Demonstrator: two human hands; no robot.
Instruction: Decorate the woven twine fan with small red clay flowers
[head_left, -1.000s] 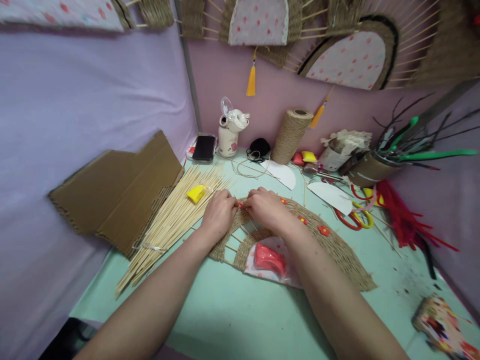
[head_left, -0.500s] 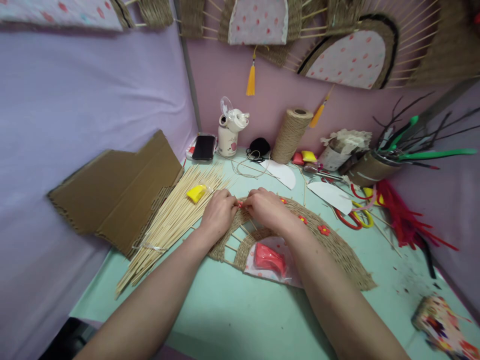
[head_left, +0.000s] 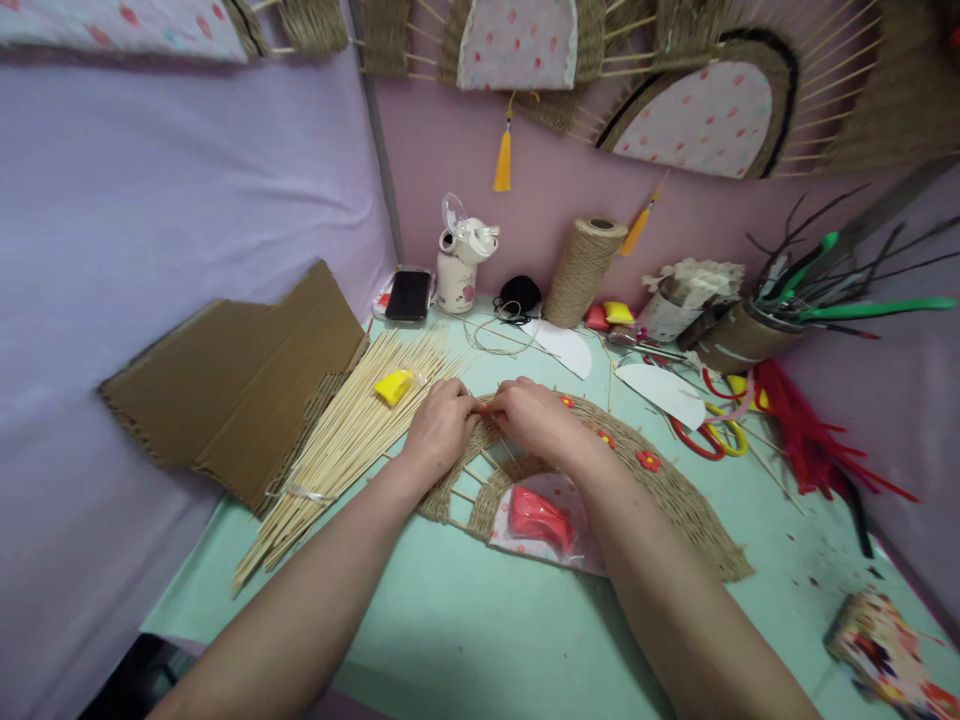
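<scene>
A woven twine fan shape [head_left: 675,500] with stick ribs lies on the table, its spotted panel [head_left: 510,532] towards me. Small red flowers with yellow centres, such as the red flower [head_left: 648,461], sit along its outer band. At the band's upper left, my left hand [head_left: 444,418] and my right hand [head_left: 525,412] meet, fingers pinched close together. Between the fingertips shows a small bit of red clay [head_left: 486,408], mostly hidden by them. A packet of red clay [head_left: 541,520] rests on the spotted panel below my right hand.
Thin sticks [head_left: 337,440] lie bundled on the left, a yellow clay packet [head_left: 394,387] on top, beside cardboard [head_left: 240,380]. Behind stand a bottle [head_left: 456,275] and a twine spool [head_left: 583,270]. Scissors [head_left: 701,438] and a tool pot [head_left: 750,335] are at the right.
Both hands stay at the same spot on the woven band, with only slight finger movement around the red bit. Nothing else has visibly moved.
</scene>
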